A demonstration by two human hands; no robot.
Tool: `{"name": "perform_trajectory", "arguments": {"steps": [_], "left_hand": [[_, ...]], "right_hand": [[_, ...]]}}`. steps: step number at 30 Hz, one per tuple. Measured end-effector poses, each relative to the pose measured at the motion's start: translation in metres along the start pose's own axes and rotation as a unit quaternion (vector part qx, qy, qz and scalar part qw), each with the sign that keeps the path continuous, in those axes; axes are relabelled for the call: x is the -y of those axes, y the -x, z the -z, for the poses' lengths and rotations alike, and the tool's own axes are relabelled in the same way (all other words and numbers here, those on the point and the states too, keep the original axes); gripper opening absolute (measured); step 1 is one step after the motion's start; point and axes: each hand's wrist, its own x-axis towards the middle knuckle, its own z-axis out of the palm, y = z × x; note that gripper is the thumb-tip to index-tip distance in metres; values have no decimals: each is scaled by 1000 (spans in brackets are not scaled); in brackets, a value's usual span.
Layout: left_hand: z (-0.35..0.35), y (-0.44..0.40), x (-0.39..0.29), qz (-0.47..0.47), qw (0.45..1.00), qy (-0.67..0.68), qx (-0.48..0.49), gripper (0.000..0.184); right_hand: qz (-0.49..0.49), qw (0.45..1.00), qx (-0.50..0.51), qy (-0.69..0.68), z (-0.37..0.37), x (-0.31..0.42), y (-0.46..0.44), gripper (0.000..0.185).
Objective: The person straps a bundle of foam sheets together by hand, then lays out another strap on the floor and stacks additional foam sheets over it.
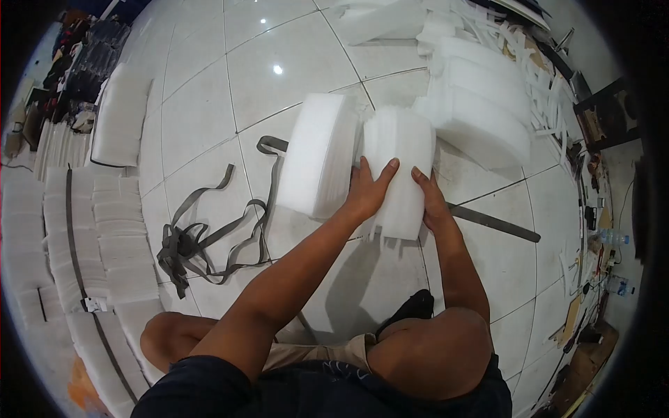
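Observation:
A stack of white foam sheets (398, 202) stands on the tiled floor between my two hands. My left hand (373, 188) presses its left side, with the thumb over the top. On the right side my right hand (432, 198) holds the same stack, its thumb near the upper edge. Just left of it is another white foam stack (310, 153), close to my left fingers. A grey strap (237, 223) lies loosely tangled on the floor at the left, and a flat grey strip (495, 223) sticks out to the right beyond my right hand.
Larger white foam pieces (481, 97) lie at the upper right, beside scattered foam strips (550, 111). Bundled white stacks (118, 230) line the left side. Two plastic bottles (617, 237) are at the far right. My bent legs (432, 348) are at the bottom.

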Motion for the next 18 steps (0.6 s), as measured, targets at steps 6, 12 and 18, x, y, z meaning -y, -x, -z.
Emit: {"name": "perform_trajectory", "arguments": {"steps": [6,12,18], "left_hand": [[90,66,-63,-358,919,-121,-116,32],[227,-49,-8,159,974,-156,-39,95],[200,-51,27,112,991,-73,-12,96]], "right_hand": [[21,1000,-9,11,-8,5,8,89],[26,997,-24,75,-18,14,4,94],[1,998,-31,47,-21,10,12,96]]}}
